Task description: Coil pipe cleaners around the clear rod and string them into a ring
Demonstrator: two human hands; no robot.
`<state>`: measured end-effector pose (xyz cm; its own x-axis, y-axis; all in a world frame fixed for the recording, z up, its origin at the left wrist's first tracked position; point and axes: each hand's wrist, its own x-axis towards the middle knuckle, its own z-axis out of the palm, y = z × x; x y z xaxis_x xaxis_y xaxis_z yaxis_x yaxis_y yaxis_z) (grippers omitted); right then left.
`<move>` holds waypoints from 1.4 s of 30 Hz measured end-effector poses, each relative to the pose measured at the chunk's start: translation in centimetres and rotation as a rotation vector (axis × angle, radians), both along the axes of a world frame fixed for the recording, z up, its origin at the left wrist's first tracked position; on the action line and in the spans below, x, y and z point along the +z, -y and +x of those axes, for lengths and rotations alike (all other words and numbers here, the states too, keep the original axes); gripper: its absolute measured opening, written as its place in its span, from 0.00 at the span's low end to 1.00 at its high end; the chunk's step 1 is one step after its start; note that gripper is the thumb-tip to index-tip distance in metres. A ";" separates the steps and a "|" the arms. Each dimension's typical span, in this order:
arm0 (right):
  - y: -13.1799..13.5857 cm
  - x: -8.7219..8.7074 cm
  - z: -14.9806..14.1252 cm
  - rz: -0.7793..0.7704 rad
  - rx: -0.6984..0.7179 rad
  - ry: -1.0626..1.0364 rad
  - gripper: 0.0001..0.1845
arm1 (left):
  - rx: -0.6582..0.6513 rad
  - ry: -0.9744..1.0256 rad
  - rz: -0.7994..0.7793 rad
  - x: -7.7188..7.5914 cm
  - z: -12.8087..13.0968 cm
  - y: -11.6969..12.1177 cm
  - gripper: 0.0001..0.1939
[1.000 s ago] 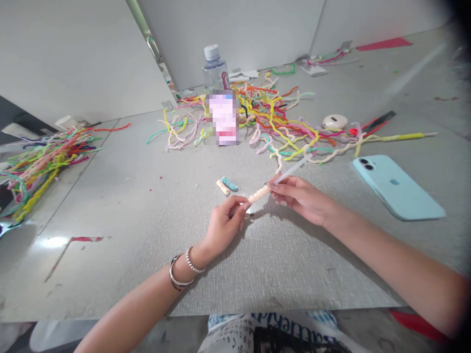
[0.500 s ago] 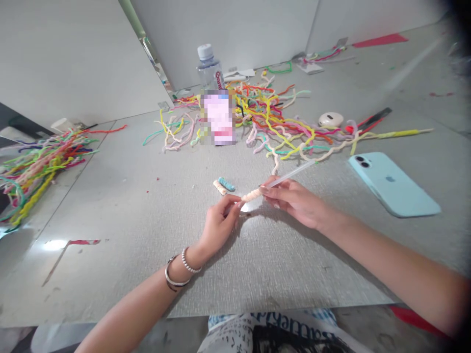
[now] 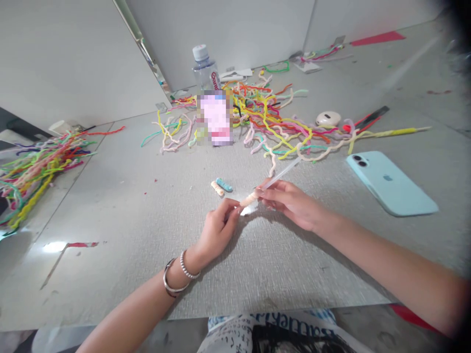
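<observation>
A cream fuzzy yarn coil (image 3: pixel 248 199) is wound round a translucent white straw (image 3: pixel 282 173), just above the table between my hands. The straw slants up to the right. My left hand (image 3: pixel 220 226) pinches the lower left end of the coil between thumb and fingers. My right hand (image 3: pixel 290 202) is closed around the coil's right end and the straw, which sticks out past its fingers. Just beyond my left hand lie a small cream yarn coil (image 3: pixel 217 188) and a blue yarn coil (image 3: pixel 224 185), side by side.
Tangled coloured yarn (image 3: pixel 272 117) spreads behind, with a bottle (image 3: pixel 205 73) and a blurred upright phone screen (image 3: pixel 216 120). A light blue phone (image 3: pixel 392 184) lies at right, near a white oval case (image 3: pixel 328 119). Another yarn bundle (image 3: pixel 55 164) lies far left.
The straw is tilted a little more steeply, and the coil between my hands looks shorter. Both hands keep their hold. The whole view has shifted slightly.
</observation>
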<state>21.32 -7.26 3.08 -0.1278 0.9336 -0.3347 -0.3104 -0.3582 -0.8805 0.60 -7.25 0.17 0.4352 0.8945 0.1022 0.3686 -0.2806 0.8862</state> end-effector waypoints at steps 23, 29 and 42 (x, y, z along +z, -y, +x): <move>-0.5 -0.5 0.1 0.019 0.006 0.068 0.20 | -0.063 0.075 -0.126 0.6 0.4 0.0 0.16; -0.7 -0.4 0.7 0.153 -0.002 0.255 0.18 | -0.068 0.308 -0.413 0.7 0.8 -0.9 0.20; -0.6 -0.8 0.6 0.232 -0.010 0.256 0.15 | -0.090 0.340 -0.455 0.9 0.9 -1.2 0.21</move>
